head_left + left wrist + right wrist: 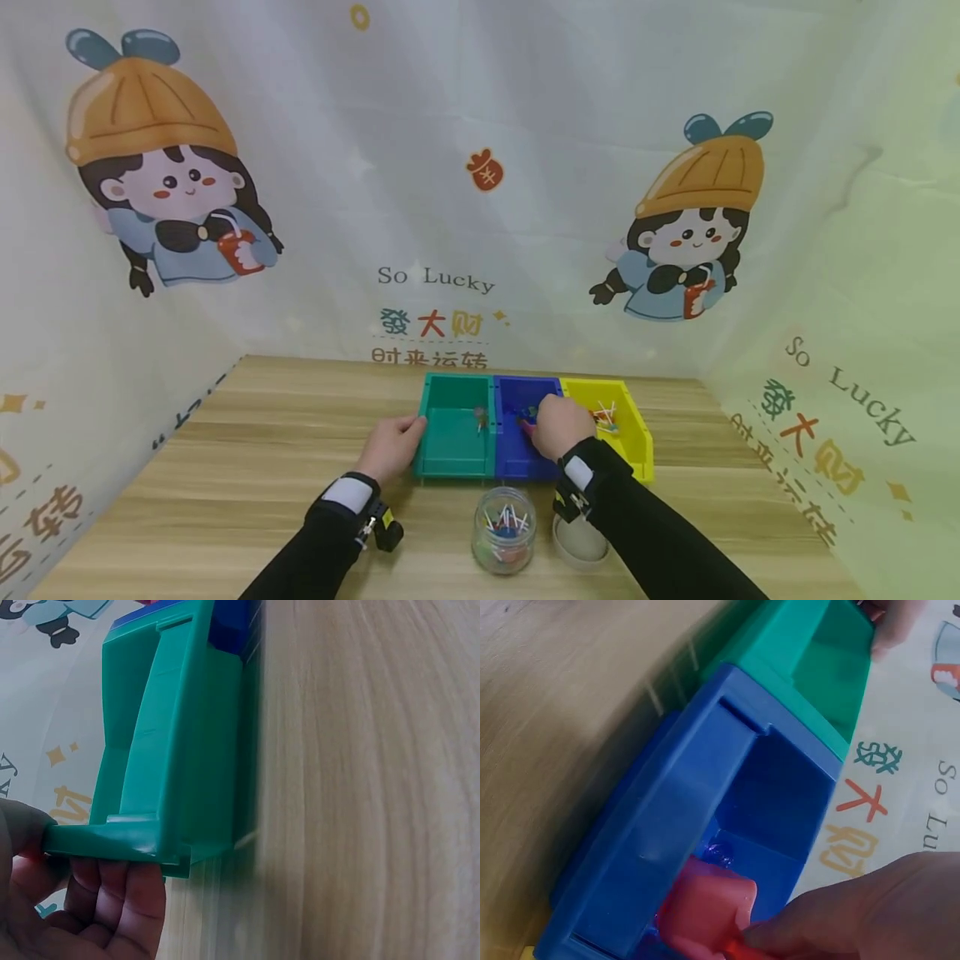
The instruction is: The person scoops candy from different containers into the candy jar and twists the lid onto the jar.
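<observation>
Green (453,468), blue (525,469) and yellow (642,446) plastic bins stand side by side on the table. My left hand (392,450) grips the green bin's left wall, thumb over the rim and fingers on the outside, as the left wrist view shows. Inside the blue bin, my right hand (564,427) holds a small pink-red scoop (709,904) by its handle. Close to the scoop lies a shiny purple-blue piece (718,853); the hand hides part of this bin in the head view. Small items with white sticks (606,417) lie in the yellow bin.
In front of the bins is a clear glass jar (504,533) holding several white-stick pieces. Beside it, partly under the right forearm, lies a pale round lid (581,542). A small brownish item (481,418) sits in the green bin. Printed cloth (555,250) hangs behind the table.
</observation>
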The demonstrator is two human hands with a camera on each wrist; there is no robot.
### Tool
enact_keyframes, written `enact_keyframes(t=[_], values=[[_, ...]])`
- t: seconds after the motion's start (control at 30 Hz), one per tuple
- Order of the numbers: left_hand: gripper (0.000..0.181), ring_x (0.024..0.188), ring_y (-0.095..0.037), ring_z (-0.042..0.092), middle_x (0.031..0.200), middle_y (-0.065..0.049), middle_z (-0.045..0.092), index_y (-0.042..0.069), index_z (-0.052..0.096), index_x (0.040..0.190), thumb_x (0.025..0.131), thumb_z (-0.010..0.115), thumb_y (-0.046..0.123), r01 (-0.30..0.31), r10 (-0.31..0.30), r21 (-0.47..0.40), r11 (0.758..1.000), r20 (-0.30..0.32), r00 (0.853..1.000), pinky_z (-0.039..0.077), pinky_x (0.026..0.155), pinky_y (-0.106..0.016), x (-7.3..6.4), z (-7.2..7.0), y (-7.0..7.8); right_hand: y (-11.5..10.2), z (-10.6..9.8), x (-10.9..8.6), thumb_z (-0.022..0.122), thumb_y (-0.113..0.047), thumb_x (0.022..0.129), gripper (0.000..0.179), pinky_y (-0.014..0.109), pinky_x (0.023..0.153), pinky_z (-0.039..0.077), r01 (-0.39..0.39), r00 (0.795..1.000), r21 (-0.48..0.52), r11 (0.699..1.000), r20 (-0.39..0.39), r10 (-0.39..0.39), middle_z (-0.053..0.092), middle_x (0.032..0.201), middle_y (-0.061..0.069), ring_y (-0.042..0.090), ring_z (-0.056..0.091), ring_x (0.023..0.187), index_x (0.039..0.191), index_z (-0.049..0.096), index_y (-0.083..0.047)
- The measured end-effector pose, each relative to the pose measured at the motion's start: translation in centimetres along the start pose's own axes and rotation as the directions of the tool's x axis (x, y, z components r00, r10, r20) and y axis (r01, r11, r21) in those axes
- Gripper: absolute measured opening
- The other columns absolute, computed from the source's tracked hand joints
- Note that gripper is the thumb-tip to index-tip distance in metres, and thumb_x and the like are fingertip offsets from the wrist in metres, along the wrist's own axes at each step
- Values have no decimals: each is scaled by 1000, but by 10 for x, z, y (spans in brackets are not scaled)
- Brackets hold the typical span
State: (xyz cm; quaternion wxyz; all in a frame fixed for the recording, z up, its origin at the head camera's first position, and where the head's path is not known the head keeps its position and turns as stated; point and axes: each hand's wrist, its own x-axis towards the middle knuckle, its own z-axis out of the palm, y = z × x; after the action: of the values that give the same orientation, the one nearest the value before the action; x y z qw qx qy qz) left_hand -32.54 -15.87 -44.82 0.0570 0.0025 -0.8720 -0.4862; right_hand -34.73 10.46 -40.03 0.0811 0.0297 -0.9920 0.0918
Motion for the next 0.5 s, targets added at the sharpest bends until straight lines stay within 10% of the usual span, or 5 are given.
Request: enact_keyframes(t=[0.5], values=[[44,139,-42,64,146,-27,67,-2,65,146,115,52,25,-14,14,-11,1000,3,1000,51,117,-61,2,1,-2,-17,-1,2,82,-26,98,25,48,71,67,-48,998,-24,999,34,49,78,89,13,27,66,71,97,77,-2]])
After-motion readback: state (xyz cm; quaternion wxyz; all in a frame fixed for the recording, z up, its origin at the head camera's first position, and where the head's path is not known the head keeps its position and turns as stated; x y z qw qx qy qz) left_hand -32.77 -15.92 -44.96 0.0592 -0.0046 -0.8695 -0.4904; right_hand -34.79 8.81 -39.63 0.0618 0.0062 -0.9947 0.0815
